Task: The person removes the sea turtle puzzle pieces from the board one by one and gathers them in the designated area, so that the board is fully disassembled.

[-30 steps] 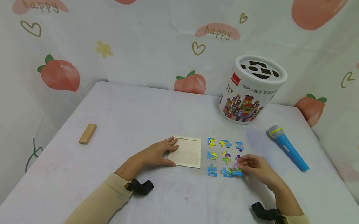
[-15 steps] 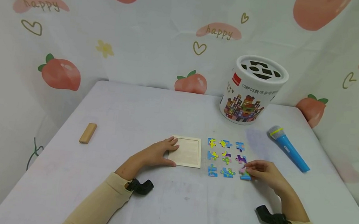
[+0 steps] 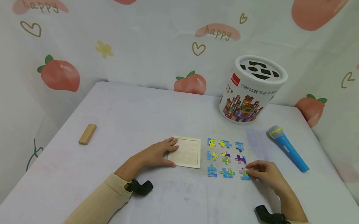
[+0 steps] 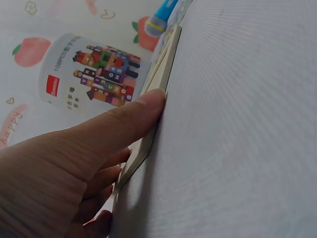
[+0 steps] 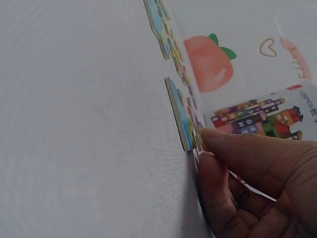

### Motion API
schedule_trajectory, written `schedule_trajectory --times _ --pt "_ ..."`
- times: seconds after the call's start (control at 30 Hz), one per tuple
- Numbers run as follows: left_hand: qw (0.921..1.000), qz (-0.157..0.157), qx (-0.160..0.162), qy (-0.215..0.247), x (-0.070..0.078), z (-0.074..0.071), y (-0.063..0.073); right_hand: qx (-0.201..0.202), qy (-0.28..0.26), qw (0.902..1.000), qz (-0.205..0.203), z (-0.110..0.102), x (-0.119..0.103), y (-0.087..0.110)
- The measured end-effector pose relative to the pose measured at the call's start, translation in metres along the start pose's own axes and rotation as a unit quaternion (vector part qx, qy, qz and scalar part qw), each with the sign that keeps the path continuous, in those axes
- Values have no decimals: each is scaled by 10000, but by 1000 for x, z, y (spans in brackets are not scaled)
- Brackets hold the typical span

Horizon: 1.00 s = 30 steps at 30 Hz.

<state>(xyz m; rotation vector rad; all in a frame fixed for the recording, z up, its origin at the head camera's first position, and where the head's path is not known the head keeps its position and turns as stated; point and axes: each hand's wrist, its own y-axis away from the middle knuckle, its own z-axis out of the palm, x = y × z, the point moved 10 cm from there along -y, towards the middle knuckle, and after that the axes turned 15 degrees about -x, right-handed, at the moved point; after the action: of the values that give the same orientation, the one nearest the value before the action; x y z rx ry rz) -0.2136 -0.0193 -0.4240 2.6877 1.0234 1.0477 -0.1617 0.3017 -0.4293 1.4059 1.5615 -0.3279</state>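
Note:
My left hand (image 3: 157, 153) rests on the left side of a square wooden puzzle frame (image 3: 185, 152), fingers spread over it and thumb at its near left corner. In the left wrist view the thumb lies along the edge of the pale frame (image 4: 161, 74). My right hand (image 3: 265, 171) pinches the right edge of a blue, green and pink jigsaw piece (image 3: 245, 177) between thumb and forefinger. That jigsaw piece (image 5: 179, 116) lies flat on the table in the right wrist view. Several other jigsaw pieces (image 3: 226, 158) lie in three rows between the frame and this hand.
A white printed tub (image 3: 247, 92) with a slotted lid stands at the back right. To its front right lies a blue toy microphone (image 3: 290, 150). One wooden block (image 3: 87, 134) sits far left on the white table (image 3: 159, 209).
My right hand has moved right with the corner jigsaw piece, which now lies apart from its neighbour instead of overlapping it. My left hand and the frame stay in place.

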Motion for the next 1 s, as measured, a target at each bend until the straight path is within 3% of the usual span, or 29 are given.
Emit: schedule_trajectory --times 0.1,0.43,0.7,1.0 --pt "10000 1 5 -8 0 0 1 5 69 10000 -8 0 -1 1" --pt "10000 -89 -10 20 -1 -1 1 -391 582 9957 -608 9 -15 3" --pt "9999 -122 -25 53 -3 0 0 -359 552 9965 -518 10 -9 1" --pt "10000 -47 0 -49 -1 -1 3 -372 942 9935 -522 8 -17 3"
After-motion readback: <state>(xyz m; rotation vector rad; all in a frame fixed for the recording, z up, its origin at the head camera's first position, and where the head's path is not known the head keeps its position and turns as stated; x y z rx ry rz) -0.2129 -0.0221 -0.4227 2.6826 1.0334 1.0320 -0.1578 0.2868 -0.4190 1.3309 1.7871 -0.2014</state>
